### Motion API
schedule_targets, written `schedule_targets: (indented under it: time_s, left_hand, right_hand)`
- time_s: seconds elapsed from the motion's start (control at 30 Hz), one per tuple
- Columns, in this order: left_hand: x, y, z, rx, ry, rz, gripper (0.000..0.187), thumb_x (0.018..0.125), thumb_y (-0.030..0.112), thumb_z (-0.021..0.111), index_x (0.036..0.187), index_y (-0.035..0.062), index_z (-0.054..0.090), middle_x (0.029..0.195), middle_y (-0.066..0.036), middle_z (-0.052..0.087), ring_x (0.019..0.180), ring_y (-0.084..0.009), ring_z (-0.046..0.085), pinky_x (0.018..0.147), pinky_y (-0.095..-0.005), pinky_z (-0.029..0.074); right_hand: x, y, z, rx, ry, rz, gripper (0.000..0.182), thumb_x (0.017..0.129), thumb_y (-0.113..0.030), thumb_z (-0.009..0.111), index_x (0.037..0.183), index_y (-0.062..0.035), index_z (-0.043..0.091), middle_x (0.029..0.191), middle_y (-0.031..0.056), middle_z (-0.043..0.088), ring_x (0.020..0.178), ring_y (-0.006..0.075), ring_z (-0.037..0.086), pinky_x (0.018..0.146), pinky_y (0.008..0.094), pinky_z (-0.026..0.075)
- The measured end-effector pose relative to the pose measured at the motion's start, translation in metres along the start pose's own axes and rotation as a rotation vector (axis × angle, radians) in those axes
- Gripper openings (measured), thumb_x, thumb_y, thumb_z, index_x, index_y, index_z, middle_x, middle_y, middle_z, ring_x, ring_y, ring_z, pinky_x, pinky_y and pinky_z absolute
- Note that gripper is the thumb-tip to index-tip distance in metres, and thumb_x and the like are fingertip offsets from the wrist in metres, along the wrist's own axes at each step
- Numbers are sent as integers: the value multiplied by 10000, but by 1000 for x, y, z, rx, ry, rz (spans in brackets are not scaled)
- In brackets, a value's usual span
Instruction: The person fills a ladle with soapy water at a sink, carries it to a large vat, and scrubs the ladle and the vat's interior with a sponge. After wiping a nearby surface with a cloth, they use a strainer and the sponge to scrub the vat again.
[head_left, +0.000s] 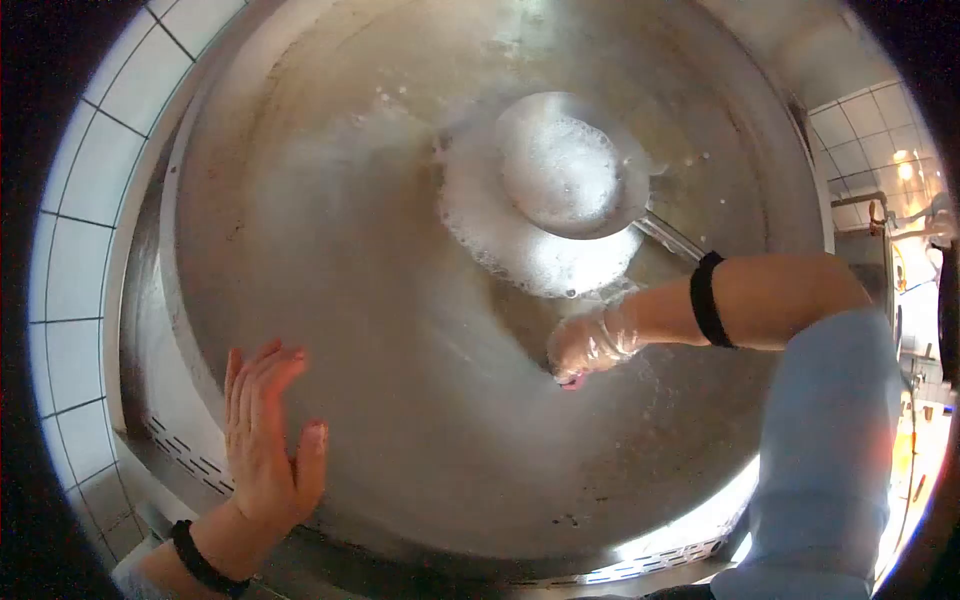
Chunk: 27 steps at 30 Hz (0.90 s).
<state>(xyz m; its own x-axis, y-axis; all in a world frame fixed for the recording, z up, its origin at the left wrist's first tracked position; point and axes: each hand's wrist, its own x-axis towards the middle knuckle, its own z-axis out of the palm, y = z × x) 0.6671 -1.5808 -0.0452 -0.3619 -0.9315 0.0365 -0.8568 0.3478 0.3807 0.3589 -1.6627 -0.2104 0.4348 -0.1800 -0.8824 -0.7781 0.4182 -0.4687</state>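
A very large steel wok (330, 250) fills the view, with soapy water and foam (520, 240) pooled at its middle. A metal ladle (570, 165) full of foam rests in the pool, its handle running toward the right. My right hand (590, 345), inside a thin clear plastic glove, is closed on something small and pink pressed against the wok's inner wall; what it is cannot be made out. My left hand (265, 435) lies flat and open on the wok's near-left rim, holding nothing. Both wrists wear black bands.
White wall tiles (75, 250) border the wok on the left. A steel stove surround with slotted vents (190, 465) runs along the near edge. At the far right are more tiles, a tap-like fitting (880, 215) and a bright lit area.
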Motion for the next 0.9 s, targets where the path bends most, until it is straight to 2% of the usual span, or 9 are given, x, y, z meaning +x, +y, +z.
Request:
schedule_targets:
  time_s: [0.07,0.13,0.23,0.37,0.47,0.5,0.63,0.8,0.9]
  left_hand:
    - [2,2,0,22,1,-4,402,797,197,452,1125,-34,423,1117,-205,475,1117,-387,419,996,-545,210]
    - [1,1,-1,32,-28,-37,413,795,207,455,1128,-35,422,1113,-206,476,1111,-387,423,998,-544,207]
    - [0,1,-2,30,-14,-25,405,802,218,454,1116,-36,428,1104,-205,478,1100,-390,429,997,-544,210]
    - [-2,0,-3,30,0,-26,389,809,223,449,1101,-34,436,1093,-202,480,1091,-388,435,995,-548,212]
    - [-3,-1,-1,11,2,-33,379,808,220,449,1093,-29,439,1087,-200,481,1088,-389,436,993,-552,213]
    - [-2,-1,-1,12,1,-19,379,806,218,450,1096,-27,437,1088,-200,481,1090,-389,435,995,-553,209]
    - [2,-1,0,38,-21,-3,383,803,213,452,1103,-25,434,1089,-198,482,1098,-390,428,1000,-550,200]
    - [0,-1,-1,55,-1,-33,385,781,192,466,1096,-28,441,1089,-201,483,1097,-389,428,1003,-546,198]
    - [-4,-1,0,44,-3,-35,394,761,185,486,1093,-24,447,1090,-203,483,1093,-390,429,1004,-544,196]
  right_hand:
    - [-4,-23,-22,-1244,-236,-515,567,637,-46,597,1178,65,467,1249,257,391,1183,287,363,915,401,373]
    - [85,-76,-51,-1027,-80,-537,214,710,-165,579,881,-45,627,875,133,615,820,258,597,676,380,479]
    - [120,-165,-108,-1375,755,-793,131,728,-179,556,801,-114,645,795,109,626,792,265,606,648,397,477]
    - [125,-158,-101,-895,930,-715,138,680,-223,619,761,-125,675,748,90,644,724,266,625,616,392,498]
    - [108,-12,-35,-897,453,-1156,219,764,-196,511,861,-24,608,909,170,592,816,277,575,712,381,452]
    - [7,-28,-18,-850,-62,-422,215,766,-198,508,868,-40,610,946,185,577,865,280,564,746,362,443]
    - [-31,1,-28,-1034,-249,-622,288,751,-267,536,856,-10,611,897,194,581,860,317,564,725,444,441]
    - [132,-161,-94,-1004,846,-843,212,762,-266,520,750,-92,640,836,156,622,805,293,597,709,403,459]
    - [119,-198,-99,-735,822,-671,267,722,-304,573,883,-106,653,961,138,620,887,298,586,778,400,453]
